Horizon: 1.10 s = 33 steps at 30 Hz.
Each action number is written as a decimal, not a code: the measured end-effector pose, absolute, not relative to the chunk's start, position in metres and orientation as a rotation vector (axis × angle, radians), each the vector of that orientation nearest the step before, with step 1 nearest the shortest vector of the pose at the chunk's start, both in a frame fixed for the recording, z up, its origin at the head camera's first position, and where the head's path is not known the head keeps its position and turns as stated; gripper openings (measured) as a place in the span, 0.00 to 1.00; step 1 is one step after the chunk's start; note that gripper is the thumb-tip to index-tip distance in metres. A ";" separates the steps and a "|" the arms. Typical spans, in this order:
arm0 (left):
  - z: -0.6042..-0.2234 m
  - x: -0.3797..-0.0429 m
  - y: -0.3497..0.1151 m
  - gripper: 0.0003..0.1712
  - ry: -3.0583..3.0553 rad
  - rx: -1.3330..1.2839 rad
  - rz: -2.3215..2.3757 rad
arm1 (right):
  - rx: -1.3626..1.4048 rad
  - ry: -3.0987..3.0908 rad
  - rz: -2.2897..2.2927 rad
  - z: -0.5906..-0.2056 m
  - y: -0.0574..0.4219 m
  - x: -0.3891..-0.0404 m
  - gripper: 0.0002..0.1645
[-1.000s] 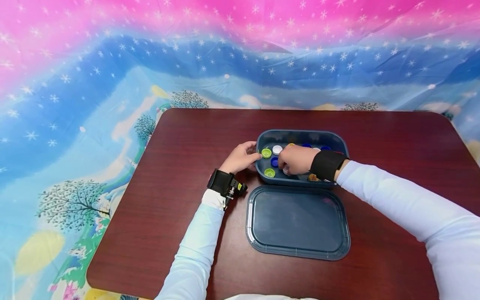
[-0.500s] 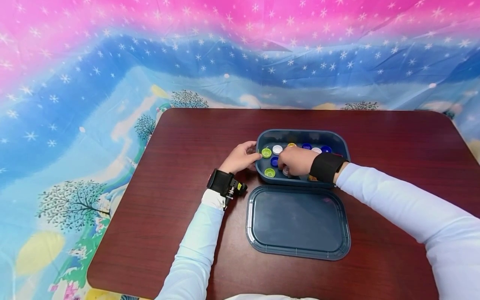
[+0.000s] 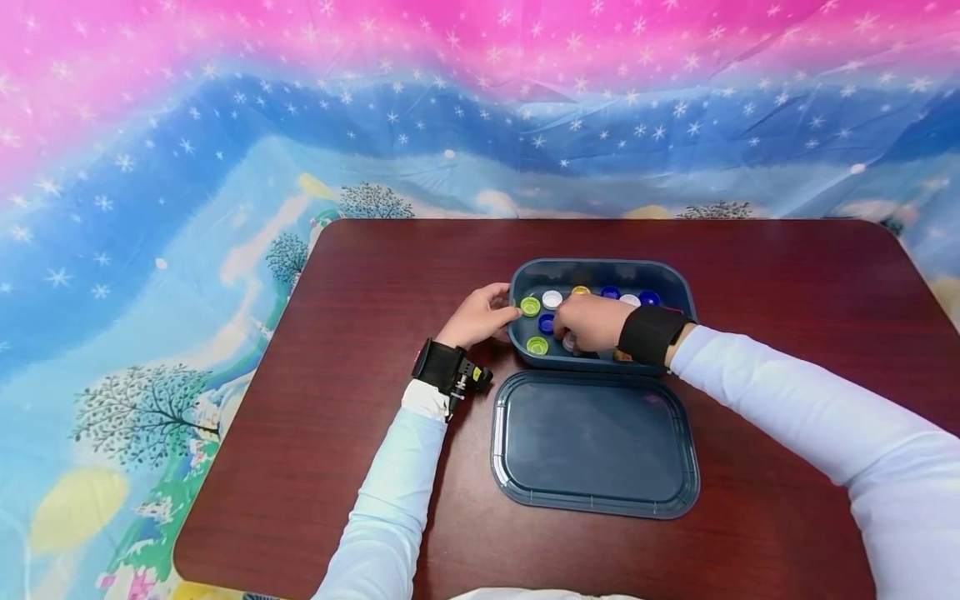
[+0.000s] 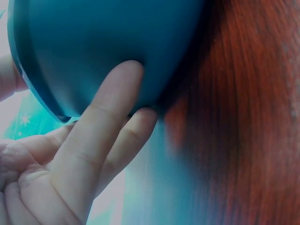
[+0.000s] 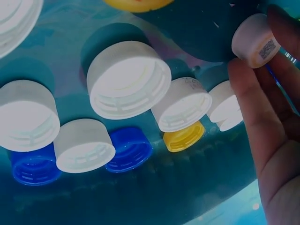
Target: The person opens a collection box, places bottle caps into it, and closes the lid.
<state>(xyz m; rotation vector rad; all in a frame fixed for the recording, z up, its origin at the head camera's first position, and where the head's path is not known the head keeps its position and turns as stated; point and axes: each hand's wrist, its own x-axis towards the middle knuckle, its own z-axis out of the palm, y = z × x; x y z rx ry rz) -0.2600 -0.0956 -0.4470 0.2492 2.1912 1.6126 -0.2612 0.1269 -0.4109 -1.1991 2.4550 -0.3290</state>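
My left hand [image 3: 476, 318] holds the left end of a dark blue-grey plastic box [image 3: 570, 270]. Its thumb lies at the rim, and in the left wrist view its fingers [image 4: 119, 89] press against the outer wall. Inside the box, my right hand [image 3: 596, 322] pinches a small white bottle cap [image 5: 253, 37] with a printed code on its top. Around that hand lie loose bottle caps: two light green ones, a blue cap [image 3: 546, 322] and a white cap [image 3: 552, 299]. Several more white, blue and yellow caps show in the right wrist view, partly hidden by the hand in the head view.
The box's flat lid [image 3: 595, 442] lies in front of it on the dark red wooden table [image 3: 360, 333]. A patterned cloth [image 3: 420, 108] hangs behind the table and down its left side. Black straps circle both wrists.
My right hand has shifted slightly toward me inside the box, so more of the caps at the back show. My left hand keeps its place at the box's end.
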 end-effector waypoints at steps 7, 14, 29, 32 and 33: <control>-0.445 -0.260 -0.096 0.31 2.185 0.251 1.609 | -1.201 2.484 -0.326 -0.404 0.133 -0.262 0.07; -0.446 -0.260 -0.097 0.32 2.169 0.244 1.620 | -1.117 2.523 -0.373 -0.376 0.144 -0.259 0.18; -0.445 -0.260 -0.095 0.31 2.182 0.258 1.625 | -0.740 2.932 -0.615 -0.349 0.230 -0.237 0.17; -0.445 -0.260 -0.095 0.31 2.174 0.258 1.633 | -0.578 2.981 -0.734 -0.356 0.253 -0.226 0.18; -0.445 -0.260 -0.095 0.31 2.171 0.259 1.637 | -0.519 2.982 -0.784 -0.359 0.260 -0.223 0.19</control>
